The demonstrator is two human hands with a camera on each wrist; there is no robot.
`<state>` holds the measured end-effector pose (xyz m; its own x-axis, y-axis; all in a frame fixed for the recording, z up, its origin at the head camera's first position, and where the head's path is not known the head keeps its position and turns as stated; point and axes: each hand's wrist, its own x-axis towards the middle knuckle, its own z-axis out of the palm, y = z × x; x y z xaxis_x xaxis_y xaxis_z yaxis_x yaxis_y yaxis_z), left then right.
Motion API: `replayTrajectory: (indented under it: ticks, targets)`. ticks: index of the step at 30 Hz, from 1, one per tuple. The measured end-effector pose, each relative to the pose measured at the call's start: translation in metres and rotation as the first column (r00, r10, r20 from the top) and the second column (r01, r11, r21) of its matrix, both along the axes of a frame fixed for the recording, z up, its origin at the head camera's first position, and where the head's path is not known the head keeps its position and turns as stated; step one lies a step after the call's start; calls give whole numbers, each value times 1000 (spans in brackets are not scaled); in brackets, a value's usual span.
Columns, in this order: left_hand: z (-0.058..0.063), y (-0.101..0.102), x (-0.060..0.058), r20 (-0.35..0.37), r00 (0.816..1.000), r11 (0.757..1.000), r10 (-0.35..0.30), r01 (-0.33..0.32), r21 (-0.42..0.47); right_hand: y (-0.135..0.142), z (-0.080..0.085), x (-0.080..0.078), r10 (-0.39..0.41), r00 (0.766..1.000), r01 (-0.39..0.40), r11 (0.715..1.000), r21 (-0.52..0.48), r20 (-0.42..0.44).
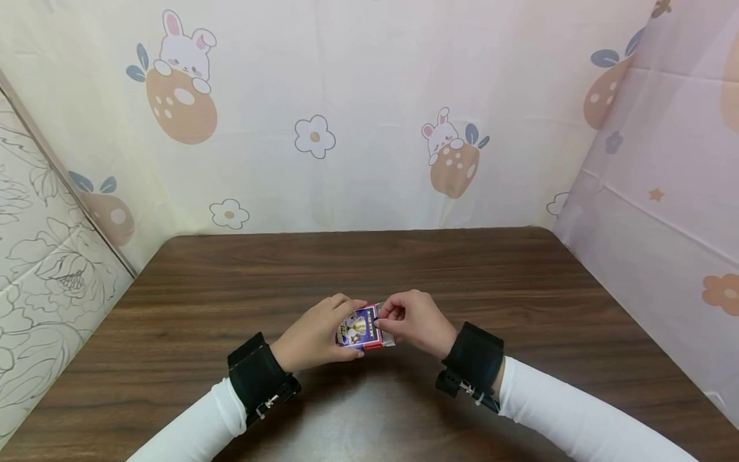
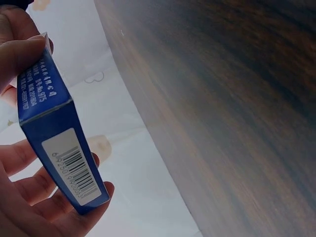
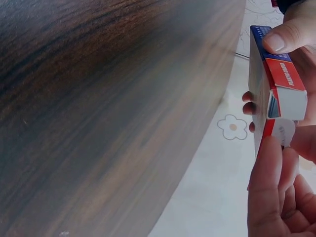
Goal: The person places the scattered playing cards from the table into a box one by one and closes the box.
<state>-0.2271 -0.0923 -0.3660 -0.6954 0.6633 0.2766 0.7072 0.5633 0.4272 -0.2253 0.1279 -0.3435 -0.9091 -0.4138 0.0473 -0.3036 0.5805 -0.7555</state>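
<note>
A playing-card box (image 1: 356,326), blue and red with a printed front, is held above the table in front of me. My left hand (image 1: 314,337) grips it from the left, thumb along the near edge and fingers round the far side. The left wrist view shows its blue bottom end with a white barcode label (image 2: 73,168). At the box's right end, my right hand (image 1: 420,323) pinches between thumb and forefinger. There, in the right wrist view, a white side flap (image 3: 292,102) sticks out, and a rounded white piece (image 3: 283,129) lies between the right fingertips.
The brown wood-grain table (image 1: 260,276) reaches back to a wall hanging (image 1: 369,179) printed with rabbits and flowers. Patterned cloth (image 1: 652,212) also hangs on the right. Black bands (image 1: 473,359) wrap both wrists over white sleeves.
</note>
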Motion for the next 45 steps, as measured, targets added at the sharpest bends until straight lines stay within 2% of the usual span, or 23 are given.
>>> replayTrajectory:
  ticks: [4,9,15,22,27,31,35,45]
  targets:
    - [2,-1,0,13,1000,1000,11,-11,15,3,5,-1,0,1000,-1,1000,-14,-28]
    - [7,-4,0,30,999,998,45,-46,35,11,16,-1,-16,996,9,997,-83,-89]
    - [20,-10,-4,-1,994,988,106,-105,116,19,29,0,-53,988,27,984,-179,-147]
    - [31,-8,-3,-37,983,955,181,-167,243,16,35,3,-68,993,37,956,-290,-98]
    - [37,0,1,-2,970,909,244,-228,348,9,39,5,-109,988,62,931,-361,-112]
    - [41,6,5,-5,963,877,268,-242,415,3,43,5,-123,989,73,893,-443,-84]
    - [43,10,8,0,966,871,259,-234,433,-3,45,6,-108,994,76,865,-496,-35]
    - [46,12,13,11,969,865,247,-225,449,-9,52,8,-132,991,101,822,-560,-15]
